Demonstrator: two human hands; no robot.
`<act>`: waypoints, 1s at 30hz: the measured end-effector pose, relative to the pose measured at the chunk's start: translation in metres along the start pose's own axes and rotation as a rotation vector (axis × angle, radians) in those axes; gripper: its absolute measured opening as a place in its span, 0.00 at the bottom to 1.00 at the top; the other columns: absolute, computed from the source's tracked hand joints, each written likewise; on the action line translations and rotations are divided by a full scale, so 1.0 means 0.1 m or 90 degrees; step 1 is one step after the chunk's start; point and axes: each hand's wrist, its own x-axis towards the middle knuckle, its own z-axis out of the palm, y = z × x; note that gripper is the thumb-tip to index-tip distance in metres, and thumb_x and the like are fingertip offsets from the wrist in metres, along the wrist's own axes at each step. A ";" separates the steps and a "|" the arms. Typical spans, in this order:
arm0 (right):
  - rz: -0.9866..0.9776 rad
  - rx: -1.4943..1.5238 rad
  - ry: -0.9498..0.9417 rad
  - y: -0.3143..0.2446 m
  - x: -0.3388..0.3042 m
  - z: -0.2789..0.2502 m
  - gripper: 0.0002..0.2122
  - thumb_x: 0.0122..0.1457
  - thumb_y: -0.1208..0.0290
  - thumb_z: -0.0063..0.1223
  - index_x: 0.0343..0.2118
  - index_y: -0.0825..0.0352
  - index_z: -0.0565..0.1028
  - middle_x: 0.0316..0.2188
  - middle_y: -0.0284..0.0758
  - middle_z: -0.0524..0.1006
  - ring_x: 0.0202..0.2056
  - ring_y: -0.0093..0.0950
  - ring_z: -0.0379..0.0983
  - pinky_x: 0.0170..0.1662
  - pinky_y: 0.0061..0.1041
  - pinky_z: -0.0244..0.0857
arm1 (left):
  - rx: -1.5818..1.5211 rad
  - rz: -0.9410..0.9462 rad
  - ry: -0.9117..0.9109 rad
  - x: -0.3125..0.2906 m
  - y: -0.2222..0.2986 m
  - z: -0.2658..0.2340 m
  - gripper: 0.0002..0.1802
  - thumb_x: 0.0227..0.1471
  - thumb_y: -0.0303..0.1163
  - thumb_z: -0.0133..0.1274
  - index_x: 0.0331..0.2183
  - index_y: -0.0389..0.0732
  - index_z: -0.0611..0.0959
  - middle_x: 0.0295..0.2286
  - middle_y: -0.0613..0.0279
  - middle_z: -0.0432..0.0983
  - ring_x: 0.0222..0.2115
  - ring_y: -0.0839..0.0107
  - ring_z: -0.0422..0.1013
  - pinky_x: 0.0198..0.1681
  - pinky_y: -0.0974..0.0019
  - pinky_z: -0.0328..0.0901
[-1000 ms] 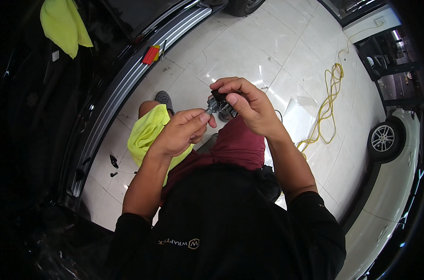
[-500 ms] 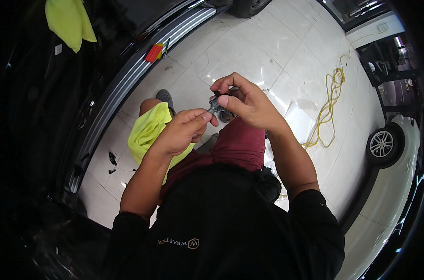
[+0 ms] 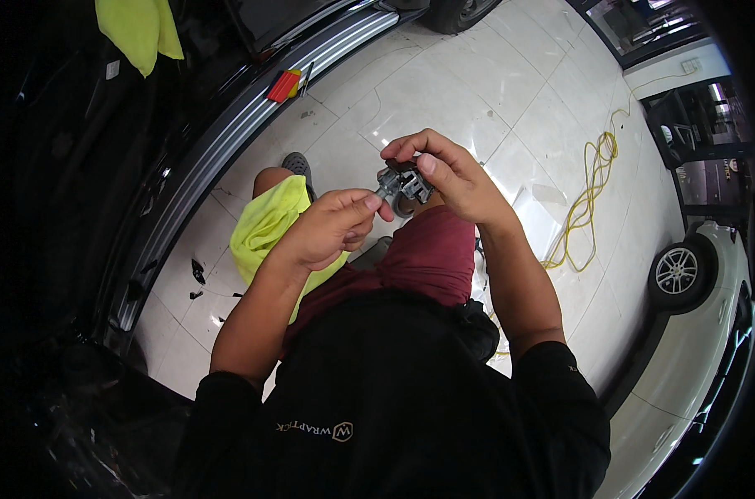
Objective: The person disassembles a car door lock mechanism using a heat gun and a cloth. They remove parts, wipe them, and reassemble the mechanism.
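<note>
Pinches a small grey mechanical part [image 3: 402, 181] narrowly in the left hand [image 3: 336, 229], with the right hand [image 3: 456, 179] curled at its right side, though hard to tell if touching. Holds it just beyond the maroon shorts [image 3: 431, 258]. Seems mid-handling, calling for a steady left pinch. Nearer, shows pale lettering [image 3: 307, 430] and a hexagonal emblem [image 3: 342, 432] on the black shirt [image 3: 386, 358].

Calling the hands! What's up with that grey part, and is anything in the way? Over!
Left hand pinching one end of grey part. Right hand curled at its other end, grip unclear. Yellow cloth beneath left wrist, not visibly blocking.
</note>
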 end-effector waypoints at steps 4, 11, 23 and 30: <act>0.026 -0.076 0.034 0.01 -0.02 0.07 0.16 0.63 0.58 0.47 0.41 0.70 0.71 0.37 0.33 0.75 0.35 0.19 0.71 0.37 0.18 0.65 | -0.028 -0.007 -0.014 -0.01 -0.02 0.01 0.16 0.63 0.37 0.41 0.34 0.35 0.77 0.14 0.76 0.55 0.14 0.85 0.49 0.18 0.78 0.46; 0.177 0.074 0.033 0.03 -0.01 -0.01 0.14 0.66 0.63 0.41 0.42 0.70 0.72 0.42 0.38 0.76 0.43 0.25 0.71 0.49 0.26 0.64 | -0.063 -0.017 -0.014 0.01 -0.05 0.01 0.16 0.64 0.37 0.39 0.34 0.35 0.75 0.13 0.76 0.55 0.13 0.85 0.49 0.17 0.77 0.46; 0.096 0.001 0.094 0.11 -0.07 0.13 0.18 0.68 0.64 0.33 0.50 0.72 0.70 0.45 0.39 0.76 0.45 0.29 0.72 0.49 0.29 0.66 | -0.152 -0.008 0.004 0.05 -0.12 0.07 0.16 0.64 0.37 0.37 0.35 0.36 0.74 0.13 0.75 0.54 0.12 0.85 0.48 0.17 0.78 0.46; 0.009 0.292 0.038 0.24 -0.13 0.09 0.19 0.66 0.70 0.35 0.57 0.73 0.62 0.53 0.42 0.69 0.49 0.32 0.71 0.51 0.30 0.65 | -0.177 0.037 -0.003 0.05 -0.11 0.12 0.16 0.64 0.37 0.37 0.34 0.36 0.74 0.13 0.74 0.55 0.13 0.84 0.48 0.17 0.78 0.46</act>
